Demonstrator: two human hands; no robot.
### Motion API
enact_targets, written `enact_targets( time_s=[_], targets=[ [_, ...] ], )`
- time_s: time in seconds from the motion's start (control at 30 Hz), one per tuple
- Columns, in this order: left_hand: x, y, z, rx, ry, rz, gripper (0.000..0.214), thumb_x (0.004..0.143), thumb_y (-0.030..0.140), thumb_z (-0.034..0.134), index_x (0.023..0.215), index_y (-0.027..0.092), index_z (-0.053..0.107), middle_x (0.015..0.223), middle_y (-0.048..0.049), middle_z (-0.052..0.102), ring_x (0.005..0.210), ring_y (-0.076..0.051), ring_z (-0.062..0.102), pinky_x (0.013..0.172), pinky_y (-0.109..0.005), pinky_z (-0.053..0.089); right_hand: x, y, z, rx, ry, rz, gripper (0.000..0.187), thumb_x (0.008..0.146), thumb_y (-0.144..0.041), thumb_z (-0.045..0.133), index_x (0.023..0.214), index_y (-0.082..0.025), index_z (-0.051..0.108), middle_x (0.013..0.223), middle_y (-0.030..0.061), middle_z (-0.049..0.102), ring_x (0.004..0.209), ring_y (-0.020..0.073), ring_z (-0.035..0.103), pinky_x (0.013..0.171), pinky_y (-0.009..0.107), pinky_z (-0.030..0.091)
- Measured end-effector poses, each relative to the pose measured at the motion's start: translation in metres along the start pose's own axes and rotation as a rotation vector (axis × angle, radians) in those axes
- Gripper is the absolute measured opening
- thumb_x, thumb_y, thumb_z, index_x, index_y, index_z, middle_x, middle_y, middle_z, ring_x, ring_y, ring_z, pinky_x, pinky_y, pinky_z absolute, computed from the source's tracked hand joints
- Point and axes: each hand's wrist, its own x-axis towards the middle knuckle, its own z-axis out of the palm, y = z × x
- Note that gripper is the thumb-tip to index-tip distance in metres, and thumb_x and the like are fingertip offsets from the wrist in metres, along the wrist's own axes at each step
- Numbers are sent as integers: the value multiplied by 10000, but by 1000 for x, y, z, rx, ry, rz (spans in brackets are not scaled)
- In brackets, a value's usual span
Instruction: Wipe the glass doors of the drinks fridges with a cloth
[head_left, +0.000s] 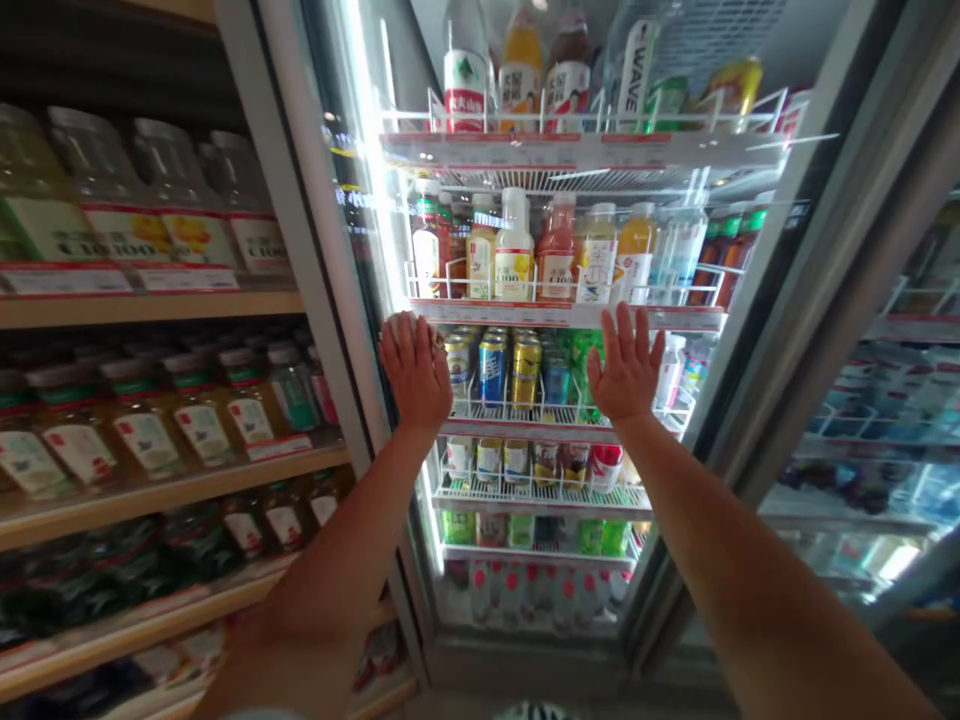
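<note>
Two hands are raised, palms forward, before the open cooler [294, 200]. Left hand [414, 368]: fingers extended, holding nothing, at the rail's [555, 314] left end. Right hand [626, 365]: fingers spread, empty, tips at the rail (contact unclear). Cans [493, 368] stand between them, bottles [514, 250] above.

Counting now: two hands, my left hand [415, 365] and right hand [626, 365]; four tall bottles [520, 70] up top; five wire shelves [536, 428].
</note>
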Motion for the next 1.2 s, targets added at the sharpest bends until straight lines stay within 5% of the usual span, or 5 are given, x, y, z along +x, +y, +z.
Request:
enact_targets(
  time_s=[0.13,0.33,0.57,0.97,1.2],
  targets=[
    [-15,20,10,-8,31,17,582,1041,351,382,1565,98,383,1633,-192,301,1571,-303,63,1259,-579,138,0,0,-1,7,-1,-1,565,1054,-428,322,1576,-219,373,1632,72,307,1561,271,181,1265,574,149],
    [7,66,19,-72,8,87,565,1038,294,361,1537,33,415,1633,-204,292,1570,-317,51,1270,-561,127,0,1,-1,7,8,-6,553,1052,-417,329,1571,-230,381,1628,59,317,1559,266,192,1263,560,163],
    [-43,128,40,-150,-140,394,518,1028,343,468,1491,112,502,1575,-129,435,1567,-316,84,1268,-564,177,-3,5,3,26,98,-55,523,1048,-392,363,1528,-210,461,1594,59,383,1547,241,237,1274,510,156],
    [-15,165,49,-114,-72,233,494,1070,349,376,1506,145,486,1597,-98,408,1571,-265,82,1291,-507,144,-2,7,-2,60,34,-50,506,1056,-361,321,1522,-232,471,1605,33,362,1552,229,221,1277,508,174],
    [24,138,46,-49,29,72,532,1099,356,248,1552,121,399,1655,-103,289,1570,-256,86,1285,-516,129,-4,8,-3,52,56,-81,503,1044,-307,320,1517,-228,475,1611,5,346,1559,214,196,1277,496,184]
  ],
)
